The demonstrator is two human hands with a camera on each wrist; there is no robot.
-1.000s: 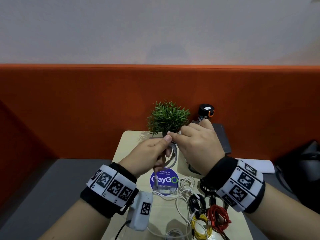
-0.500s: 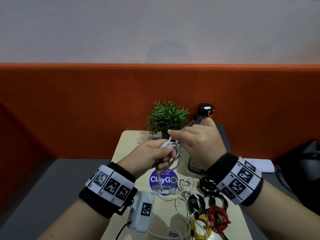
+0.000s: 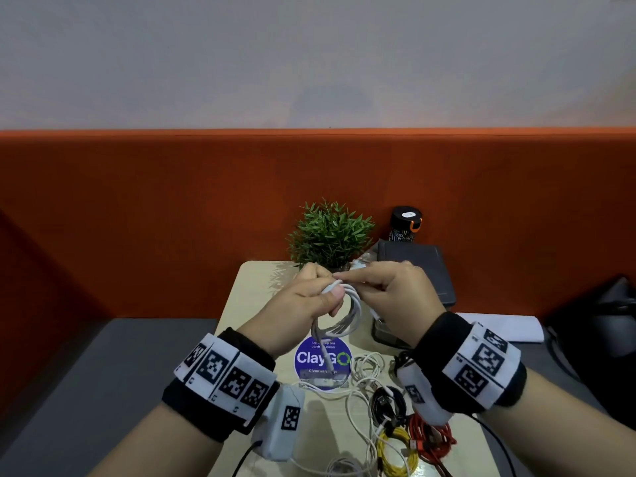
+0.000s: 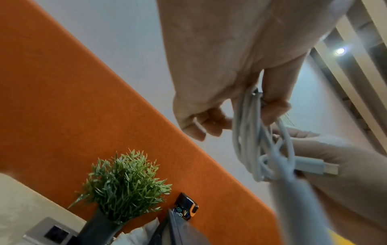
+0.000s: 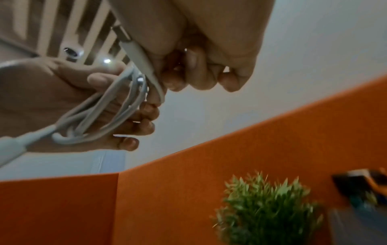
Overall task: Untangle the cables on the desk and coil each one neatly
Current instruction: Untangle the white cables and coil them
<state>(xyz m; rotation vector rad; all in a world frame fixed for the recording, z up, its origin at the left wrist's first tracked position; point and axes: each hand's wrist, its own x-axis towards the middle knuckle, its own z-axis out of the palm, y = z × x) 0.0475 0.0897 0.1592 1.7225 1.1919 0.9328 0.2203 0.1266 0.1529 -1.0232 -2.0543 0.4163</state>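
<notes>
Head view shows the left hand gripping the light, springy white cable coil above the desk, right hand at 3 o'clock pinching its loose end, so better hold where loops cross.

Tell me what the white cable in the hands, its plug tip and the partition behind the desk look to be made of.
White cable: smooth matte jacket, probably soft plastic or rubber; it bends into tight loops without kinking. Plug tip: bare metal by its pale sheen, on a rigid white shell that looks like plastic. Orange partition: matte and faintly fuzzy, without glare, so likely felt or fabric-covered board.
</notes>
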